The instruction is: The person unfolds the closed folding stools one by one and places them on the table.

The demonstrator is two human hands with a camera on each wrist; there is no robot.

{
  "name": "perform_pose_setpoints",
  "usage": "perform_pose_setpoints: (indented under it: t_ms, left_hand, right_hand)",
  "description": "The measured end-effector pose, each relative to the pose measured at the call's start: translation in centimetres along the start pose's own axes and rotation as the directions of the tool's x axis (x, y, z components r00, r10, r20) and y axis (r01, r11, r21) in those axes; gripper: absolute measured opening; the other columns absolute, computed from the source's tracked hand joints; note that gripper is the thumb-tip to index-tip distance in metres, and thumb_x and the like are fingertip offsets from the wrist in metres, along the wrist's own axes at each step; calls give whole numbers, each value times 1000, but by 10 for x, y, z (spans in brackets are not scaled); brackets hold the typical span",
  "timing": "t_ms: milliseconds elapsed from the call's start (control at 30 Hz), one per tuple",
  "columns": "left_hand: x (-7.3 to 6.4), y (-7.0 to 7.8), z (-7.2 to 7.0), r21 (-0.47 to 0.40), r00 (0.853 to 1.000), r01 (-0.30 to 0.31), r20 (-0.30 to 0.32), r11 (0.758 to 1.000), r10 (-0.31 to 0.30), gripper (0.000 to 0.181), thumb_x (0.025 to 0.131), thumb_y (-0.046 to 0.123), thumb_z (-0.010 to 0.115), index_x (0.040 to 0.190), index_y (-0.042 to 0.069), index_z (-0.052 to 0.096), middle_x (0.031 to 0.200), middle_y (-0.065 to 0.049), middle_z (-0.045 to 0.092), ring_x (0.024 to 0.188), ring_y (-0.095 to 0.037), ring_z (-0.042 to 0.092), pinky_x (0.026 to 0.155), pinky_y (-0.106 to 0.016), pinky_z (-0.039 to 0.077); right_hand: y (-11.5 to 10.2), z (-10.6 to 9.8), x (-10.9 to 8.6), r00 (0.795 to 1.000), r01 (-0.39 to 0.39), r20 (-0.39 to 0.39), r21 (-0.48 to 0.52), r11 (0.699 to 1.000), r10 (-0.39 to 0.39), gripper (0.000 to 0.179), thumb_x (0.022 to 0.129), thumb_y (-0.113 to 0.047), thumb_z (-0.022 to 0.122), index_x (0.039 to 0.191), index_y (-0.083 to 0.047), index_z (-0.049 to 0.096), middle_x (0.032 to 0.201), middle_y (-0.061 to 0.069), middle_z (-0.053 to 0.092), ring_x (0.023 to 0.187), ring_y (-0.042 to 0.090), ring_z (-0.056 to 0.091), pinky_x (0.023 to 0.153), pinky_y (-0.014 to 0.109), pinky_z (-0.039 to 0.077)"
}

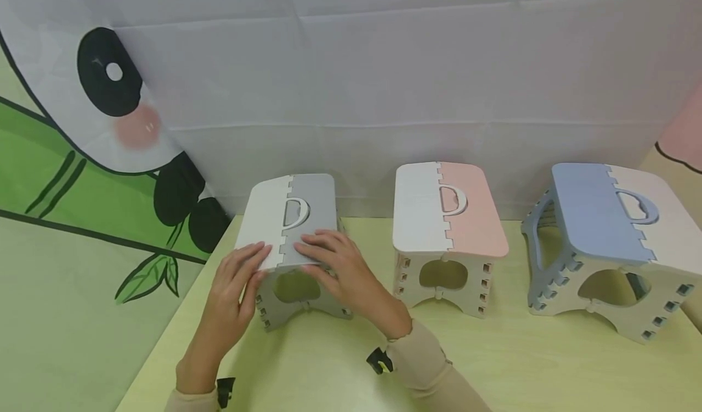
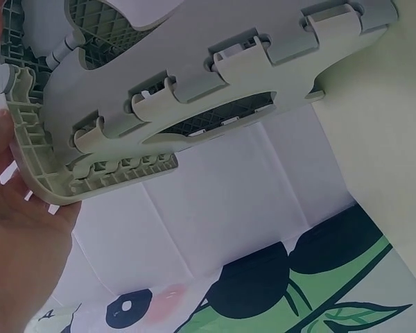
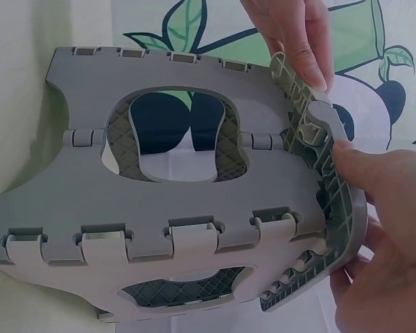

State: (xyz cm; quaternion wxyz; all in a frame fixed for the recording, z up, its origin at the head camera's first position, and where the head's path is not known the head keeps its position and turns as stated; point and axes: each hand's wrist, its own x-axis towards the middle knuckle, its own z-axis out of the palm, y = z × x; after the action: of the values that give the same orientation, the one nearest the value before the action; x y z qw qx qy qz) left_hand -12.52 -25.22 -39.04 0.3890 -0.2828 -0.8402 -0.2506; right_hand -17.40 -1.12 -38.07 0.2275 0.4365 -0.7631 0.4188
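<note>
A folding stool (image 1: 309, 214) with a half white, half grey seat stands unfolded at the left of the table. My left hand (image 1: 230, 299) rests on the white half near the front edge, its fingers lying over the top. On the grey half lies my right hand (image 1: 351, 275), fingers extended and thumb by the front rim. From the right wrist view, the right thumb (image 3: 357, 166) touches the rim beneath the seat's edge, and the left hand (image 3: 298, 41) is at the other corner. The left wrist view shows the left hand (image 2: 28, 243) against the seat's corner.
A white and pink folding stool (image 1: 477, 217) stands in the middle, and a blue and white one (image 1: 592, 211) at the right. All share a pale yellow table (image 1: 307, 375). Behind them hangs a light cloth (image 1: 384, 83) with a cartoon print at the left.
</note>
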Motion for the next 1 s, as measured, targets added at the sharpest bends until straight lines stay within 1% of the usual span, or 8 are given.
perform_pose_setpoints:
  t_ms: [267, 433, 533, 667, 867, 933, 1000]
  left_hand:
    - [-1, -5, 0, 32, 1000, 11, 20, 999, -12, 50, 112, 37, 41, 138, -1, 61, 139, -20, 58, 129, -40, 49, 122, -28, 24]
    - [-2, -8, -1, 52, 998, 33, 53, 998, -36, 51, 112, 37, 39, 140, 0, 59, 141, -20, 56, 132, -40, 47, 123, -29, 22]
    - [-1, -9, 0, 57, 998, 30, 48, 998, -33, 50, 113, 36, 39, 140, 0, 59, 142, -20, 56, 132, -40, 47, 123, -30, 22]
    - [0, -10, 1, 52, 1000, 12, 25, 999, -13, 49, 112, 35, 40, 139, -1, 60, 141, -20, 56, 131, -41, 48, 122, -31, 23]
    - [2, -12, 1, 51, 1000, 9, 29, 999, -10, 47, 112, 33, 41, 139, -1, 59, 141, -20, 56, 131, -41, 47, 122, -32, 23]
    - [2, -13, 1, 50, 999, 14, 38, 999, -16, 45, 112, 30, 42, 140, -1, 59, 142, -21, 56, 132, -41, 47, 122, -32, 23]
    - [3, -13, 1, 48, 998, 20, 50, 999, -22, 41, 111, 24, 45, 141, -1, 58, 143, -21, 55, 133, -41, 46, 122, -33, 22]
  right_hand:
    - [1, 4, 2, 1000, -27, 2, 3, 1000, 27, 38, 97, -18, 72, 134, -7, 68, 139, 11, 63, 137, 32, 48, 117, 48, 35]
    - [1, 6, 4, 1000, -24, -14, -5, 1000, 23, 38, 97, -18, 73, 133, -7, 69, 139, 11, 63, 136, 32, 48, 117, 47, 35]
    - [2, 7, 5, 999, -22, -23, -4, 1000, 22, 38, 97, -17, 73, 133, -6, 69, 139, 11, 63, 136, 32, 48, 117, 47, 35]
    - [3, 9, 6, 999, -23, -29, -8, 1000, 23, 38, 97, -17, 73, 133, -6, 69, 138, 11, 63, 136, 32, 49, 117, 48, 36]
    - [4, 10, 8, 999, -28, -29, -24, 999, 28, 38, 97, -17, 72, 133, -7, 69, 138, 11, 63, 136, 32, 49, 115, 49, 37]
    - [4, 11, 8, 999, -26, -30, -25, 999, 25, 37, 97, -17, 72, 133, -6, 69, 138, 11, 63, 136, 33, 49, 115, 49, 37]
    - [5, 12, 9, 999, -24, -32, -29, 999, 23, 37, 97, -16, 72, 133, -7, 69, 138, 11, 63, 135, 33, 49, 115, 49, 37]
